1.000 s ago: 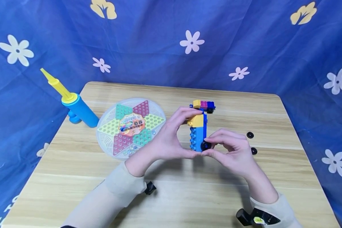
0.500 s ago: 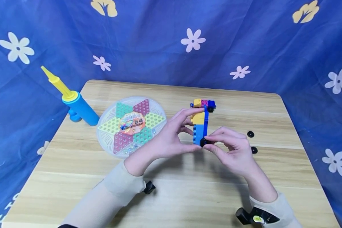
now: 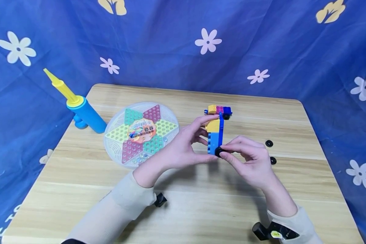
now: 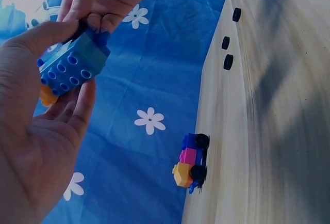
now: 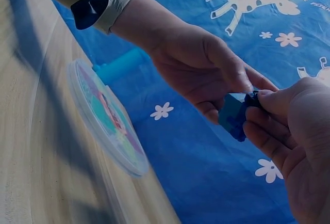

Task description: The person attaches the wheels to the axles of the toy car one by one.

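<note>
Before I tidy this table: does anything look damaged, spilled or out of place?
Nothing looks spilled or damaged. Only the loose black wheels look slightly out of place, because they lie on the table, not on the held block car.

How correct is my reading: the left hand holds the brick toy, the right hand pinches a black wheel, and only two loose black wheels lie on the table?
Not fully: three loose black wheels lie on the table, as the left wrist view shows. The left hand does hold the brick toy, and the right hand pinches a black wheel.
</note>
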Demonstrator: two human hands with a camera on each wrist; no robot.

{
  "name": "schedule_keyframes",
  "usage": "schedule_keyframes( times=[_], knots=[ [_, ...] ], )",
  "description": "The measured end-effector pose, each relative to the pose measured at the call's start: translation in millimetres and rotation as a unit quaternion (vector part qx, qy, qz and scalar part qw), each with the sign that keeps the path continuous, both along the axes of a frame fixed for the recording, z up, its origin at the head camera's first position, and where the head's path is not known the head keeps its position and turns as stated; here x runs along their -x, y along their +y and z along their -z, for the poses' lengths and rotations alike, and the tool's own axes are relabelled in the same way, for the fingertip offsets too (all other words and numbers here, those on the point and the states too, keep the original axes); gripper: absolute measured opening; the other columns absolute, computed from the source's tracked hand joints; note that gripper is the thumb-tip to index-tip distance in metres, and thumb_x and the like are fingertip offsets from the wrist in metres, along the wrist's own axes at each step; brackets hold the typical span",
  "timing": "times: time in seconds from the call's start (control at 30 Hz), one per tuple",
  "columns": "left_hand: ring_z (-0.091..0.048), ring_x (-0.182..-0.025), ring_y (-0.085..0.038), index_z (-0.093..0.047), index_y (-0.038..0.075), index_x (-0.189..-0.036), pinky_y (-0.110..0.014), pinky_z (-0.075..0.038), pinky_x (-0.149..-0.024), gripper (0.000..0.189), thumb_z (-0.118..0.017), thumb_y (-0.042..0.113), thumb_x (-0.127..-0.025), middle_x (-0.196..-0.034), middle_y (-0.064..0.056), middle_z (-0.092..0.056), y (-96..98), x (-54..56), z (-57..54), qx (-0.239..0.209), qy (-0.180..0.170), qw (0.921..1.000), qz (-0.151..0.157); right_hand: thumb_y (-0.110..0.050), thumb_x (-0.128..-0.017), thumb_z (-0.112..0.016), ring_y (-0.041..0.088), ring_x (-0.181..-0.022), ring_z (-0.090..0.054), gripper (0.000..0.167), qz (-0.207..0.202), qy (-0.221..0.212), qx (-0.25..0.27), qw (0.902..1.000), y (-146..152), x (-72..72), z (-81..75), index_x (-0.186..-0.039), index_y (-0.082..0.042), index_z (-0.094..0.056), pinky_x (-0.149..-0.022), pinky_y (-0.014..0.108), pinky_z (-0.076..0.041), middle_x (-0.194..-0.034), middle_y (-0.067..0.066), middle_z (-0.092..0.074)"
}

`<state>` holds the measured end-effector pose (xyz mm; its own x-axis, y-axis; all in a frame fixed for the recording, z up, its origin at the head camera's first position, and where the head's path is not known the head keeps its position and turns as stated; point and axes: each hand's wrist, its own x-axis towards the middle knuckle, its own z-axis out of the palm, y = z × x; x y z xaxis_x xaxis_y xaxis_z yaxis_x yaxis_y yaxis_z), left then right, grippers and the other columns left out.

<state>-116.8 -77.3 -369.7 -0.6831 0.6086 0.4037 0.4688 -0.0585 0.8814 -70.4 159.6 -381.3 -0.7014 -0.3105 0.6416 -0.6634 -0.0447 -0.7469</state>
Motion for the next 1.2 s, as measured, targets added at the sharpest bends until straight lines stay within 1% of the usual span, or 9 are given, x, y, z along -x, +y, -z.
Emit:
schedule_keyframes(
  times=[0.13,0.27,0.33,0.47,0.6,0.73,0.83,1.03,1.2],
  knots=[
    [-0.068,-0.107,-0.021,-0.038,0.024,-0.162,-0.038,-0.061,-0.093,0.096,-0.090,0.003,-0.084,-0.147,-0.001,-0.053,1.1,-1.1,-1.5,-0.007,-0.027,0.9996,0.002,0.020,-0.086,-0.076,0.022,-0.085,-0.070,0.025,-0.004,0.007,-0.005,1.0000,0,1.2,2.2,-0.108,0.009,-0.078,-0.080,0.029,-0.062,-0.095,0.017,-0.073],
    [-0.070,-0.105,-0.022,-0.042,0.027,-0.160,-0.039,-0.062,-0.092,0.081,-0.082,0.006,-0.093,-0.150,0.000,-0.050,2.9,-2.3,-2.6,-0.011,-0.058,0.9982,-0.002,0.018,-0.089,-0.075,0.022,-0.084,-0.070,0.023,-0.007,0.015,-0.010,0.9998,-1,1.8,3.5,-0.109,0.008,-0.078,-0.078,0.028,-0.062,-0.095,0.017,-0.074],
    [-0.071,-0.103,-0.022,-0.044,0.026,-0.159,-0.039,-0.063,-0.088,0.071,-0.076,0.007,-0.099,-0.150,-0.001,-0.050,3.3,-2.5,-2.6,-0.010,-0.062,0.9980,-0.008,0.014,-0.091,-0.075,0.022,-0.084,-0.070,0.019,-0.008,0.016,-0.010,0.9998,-2,2.0,4.0,-0.108,0.008,-0.078,-0.077,0.027,-0.062,-0.094,0.018,-0.073],
    [-0.073,-0.099,-0.023,-0.046,0.023,-0.158,-0.040,-0.065,-0.079,0.058,-0.067,0.008,-0.105,-0.139,-0.007,-0.056,3.5,-2.1,-0.8,-0.010,-0.059,0.9981,-0.018,0.010,-0.092,-0.076,0.021,-0.083,-0.070,0.015,-0.009,0.016,-0.006,0.9998,-4,2.3,5.0,-0.107,0.008,-0.078,-0.076,0.026,-0.062,-0.093,0.018,-0.074],
    [-0.074,-0.097,-0.022,-0.048,0.022,-0.157,-0.039,-0.065,-0.077,0.056,-0.066,0.008,-0.106,-0.138,-0.007,-0.057,3.3,-1.7,1.4,-0.010,-0.052,0.9984,-0.022,0.016,-0.088,-0.076,0.022,-0.083,-0.071,0.020,-0.016,0.007,-0.003,0.9998,-4,2.1,6.1,-0.107,0.008,-0.078,-0.076,0.028,-0.063,-0.094,0.018,-0.074],
    [-0.073,-0.096,-0.021,-0.049,0.020,-0.156,-0.038,-0.065,-0.078,0.055,-0.067,0.008,-0.105,-0.139,-0.007,-0.058,3.2,-1.1,3.3,-0.008,-0.052,0.9983,-0.024,0.014,-0.090,-0.076,0.025,-0.088,-0.071,0.019,-0.014,-0.007,-0.008,0.9998,-2,1.7,7.0,-0.107,0.007,-0.078,-0.079,0.029,-0.063,-0.098,0.018,-0.074],
    [-0.073,-0.097,-0.021,-0.049,0.020,-0.156,-0.038,-0.065,-0.080,0.055,-0.067,0.008,-0.105,-0.139,-0.007,-0.059,2.8,-0.8,4.1,-0.003,-0.056,0.9980,-0.029,0.016,-0.089,-0.076,0.027,-0.092,-0.071,0.022,-0.007,-0.018,-0.017,0.9997,3,1.5,7.1,-0.108,0.006,-0.078,-0.081,0.031,-0.063,-0.101,0.020,-0.073],
    [-0.073,-0.097,-0.021,-0.050,0.022,-0.156,-0.037,-0.064,-0.078,0.055,-0.068,0.010,-0.105,-0.138,-0.006,-0.058,0.9,-0.1,5.9,0.004,-0.062,0.9972,-0.041,0.029,-0.081,-0.073,0.025,-0.095,-0.072,0.041,0.016,-0.039,-0.041,0.9983,17,2.0,8.9,-0.111,0.002,-0.078,-0.084,0.031,-0.063,-0.105,0.018,-0.074],
    [-0.072,-0.097,-0.022,-0.051,0.023,-0.155,-0.038,-0.065,-0.080,0.054,-0.068,0.010,-0.105,-0.131,-0.006,-0.060,-1.0,1.1,9.6,0.002,-0.067,0.9965,-0.050,0.029,-0.080,-0.073,0.024,-0.096,-0.071,0.041,0.034,-0.051,-0.060,0.9963,32,5.2,15.3,-0.112,0.002,-0.078,-0.083,0.028,-0.062,-0.106,0.017,-0.074]
  ],
)
